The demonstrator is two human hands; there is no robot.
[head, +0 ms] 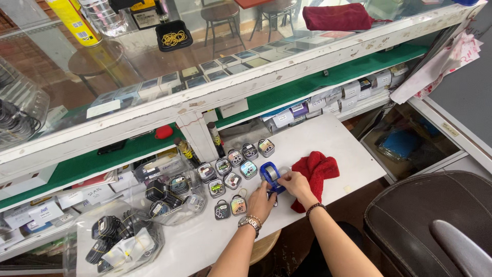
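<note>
Blue tape dispenser (270, 175) between both hands — left hand (260, 201) grip closed beneath, right hand (293, 181) pinching its side.

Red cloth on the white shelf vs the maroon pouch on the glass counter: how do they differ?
The red cloth is bright red; the maroon pouch is darker. The cloth lies crumpled on the white shelf, touching the right hand; the pouch sits apart on the glass counter, away from both hands. The cloth is loose and irregular; the pouch looks like a filled oblong. Both are red fabric.
</note>
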